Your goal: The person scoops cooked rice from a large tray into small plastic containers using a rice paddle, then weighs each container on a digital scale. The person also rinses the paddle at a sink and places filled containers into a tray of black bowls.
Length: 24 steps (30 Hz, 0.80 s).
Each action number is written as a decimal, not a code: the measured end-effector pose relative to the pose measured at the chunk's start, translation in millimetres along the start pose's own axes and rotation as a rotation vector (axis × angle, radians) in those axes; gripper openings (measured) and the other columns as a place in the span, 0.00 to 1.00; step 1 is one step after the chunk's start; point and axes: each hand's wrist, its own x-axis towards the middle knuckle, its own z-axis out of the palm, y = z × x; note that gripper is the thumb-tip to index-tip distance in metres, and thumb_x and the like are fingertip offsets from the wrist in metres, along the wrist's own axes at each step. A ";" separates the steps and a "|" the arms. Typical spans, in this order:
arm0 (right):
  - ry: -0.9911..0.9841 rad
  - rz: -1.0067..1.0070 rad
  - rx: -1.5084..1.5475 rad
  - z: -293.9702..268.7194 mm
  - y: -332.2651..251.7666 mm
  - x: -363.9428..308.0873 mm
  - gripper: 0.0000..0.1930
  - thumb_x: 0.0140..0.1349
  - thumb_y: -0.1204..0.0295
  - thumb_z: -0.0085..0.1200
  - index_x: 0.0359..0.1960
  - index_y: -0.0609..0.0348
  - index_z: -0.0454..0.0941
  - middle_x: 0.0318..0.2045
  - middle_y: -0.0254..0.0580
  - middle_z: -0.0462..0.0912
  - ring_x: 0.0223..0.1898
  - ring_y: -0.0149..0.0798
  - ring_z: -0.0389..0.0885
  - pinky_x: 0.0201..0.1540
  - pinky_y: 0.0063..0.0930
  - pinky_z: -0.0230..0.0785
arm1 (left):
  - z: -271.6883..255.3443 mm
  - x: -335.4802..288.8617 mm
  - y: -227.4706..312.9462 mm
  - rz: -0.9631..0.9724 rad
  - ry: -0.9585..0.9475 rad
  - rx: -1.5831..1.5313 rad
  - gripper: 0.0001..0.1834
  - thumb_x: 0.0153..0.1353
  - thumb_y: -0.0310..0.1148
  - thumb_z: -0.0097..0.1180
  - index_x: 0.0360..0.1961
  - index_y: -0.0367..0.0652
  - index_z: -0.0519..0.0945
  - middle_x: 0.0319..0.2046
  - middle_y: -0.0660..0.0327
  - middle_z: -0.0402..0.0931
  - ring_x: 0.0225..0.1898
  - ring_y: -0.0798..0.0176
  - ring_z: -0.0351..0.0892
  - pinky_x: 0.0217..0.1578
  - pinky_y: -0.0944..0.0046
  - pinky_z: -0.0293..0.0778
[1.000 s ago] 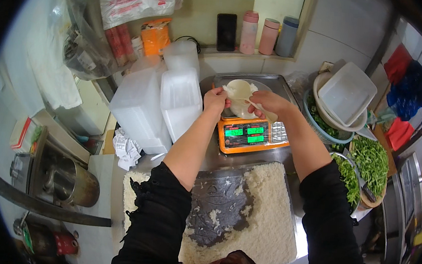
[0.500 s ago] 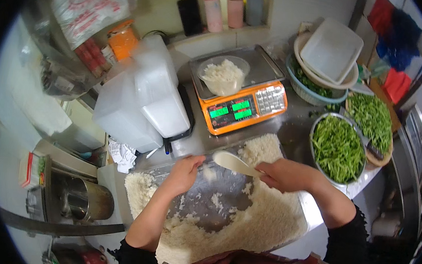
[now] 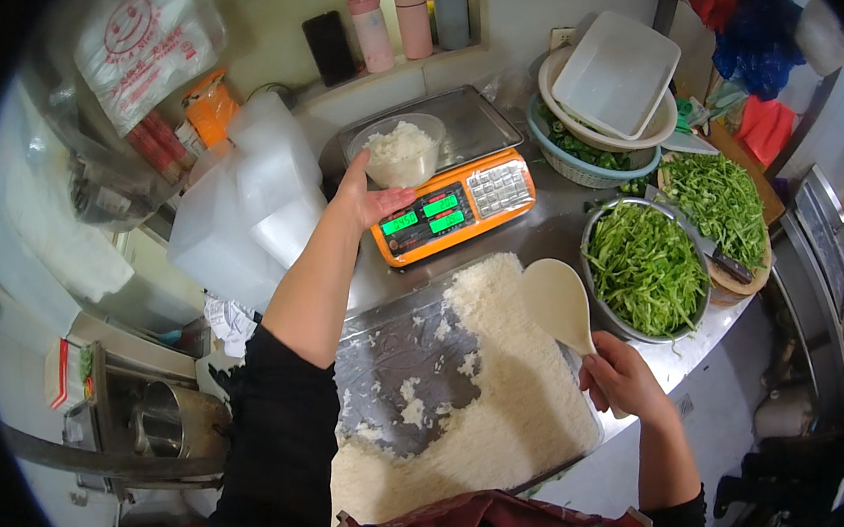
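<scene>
A clear round plastic bowl (image 3: 416, 169) holding white cooked rice (image 3: 399, 143) rests on the metal pan of an orange digital scale (image 3: 457, 206). My left hand (image 3: 367, 204) is at the bowl's near left side, thumb and fingers spread apart. Its fingertips seem to touch the bowl wall. My right hand (image 3: 623, 376) is closed around the handle of a cream-coloured rice paddle (image 3: 557, 300), whose broad blade hangs over the rice tray's right side. Loose rice (image 3: 520, 403) covers much of the shallow metal tray (image 3: 400, 347), with bare metal showing at its left and middle.
On the right stand a metal bowl of shredded greens (image 3: 646, 268), a round board with more greens and a knife (image 3: 728, 262), and stacked basins (image 3: 609, 79). Stacked clear plastic containers (image 3: 246, 208) are at left. Bottles (image 3: 413, 22) and a phone (image 3: 330, 47) occupy the back ledge.
My left hand has gone from above the tray up to the bowl on the scale. My right hand has drawn the rice paddle right and back, its blade now pointing away. The view has shifted.
</scene>
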 end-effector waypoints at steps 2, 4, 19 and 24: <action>0.020 -0.012 0.051 -6.4 7.9 -5.6 0.11 0.65 0.73 0.37 0.45 0.63 0.66 0.20 0.33 0.73 0.12 0.23 0.67 0.13 0.17 0.60 | -8.9 27.2 4.2 0.016 0.037 0.055 0.39 0.60 0.52 0.45 0.58 0.29 0.50 0.42 0.33 0.66 0.42 0.37 0.73 0.42 0.45 0.75; 0.061 -0.009 0.119 -12.2 16.0 -12.0 0.10 0.64 0.73 0.37 0.44 0.64 0.66 0.20 0.34 0.73 0.12 0.23 0.67 0.14 0.17 0.60 | -6.5 38.3 4.6 0.023 0.026 0.130 0.34 0.60 0.45 0.43 0.57 0.29 0.52 0.42 0.34 0.66 0.40 0.39 0.75 0.41 0.45 0.76; 0.148 -0.245 0.305 54.0 -30.7 9.2 0.09 0.63 0.70 0.45 0.41 0.61 0.72 0.12 0.25 0.64 0.08 0.19 0.58 0.10 0.15 0.49 | -105.1 -176.4 -93.7 0.105 -0.287 0.018 0.20 0.53 0.24 0.42 0.49 0.33 0.65 0.40 0.46 0.73 0.29 0.51 0.79 0.28 0.52 0.81; -0.088 -0.177 0.265 160.5 -39.9 -6.0 0.09 0.63 0.66 0.45 0.38 0.58 0.72 0.14 0.25 0.64 0.09 0.19 0.57 0.10 0.14 0.45 | -213.5 -325.7 -187.7 0.123 -0.238 -0.094 0.27 0.52 0.27 0.47 0.55 0.37 0.62 0.40 0.53 0.71 0.31 0.49 0.79 0.31 0.48 0.80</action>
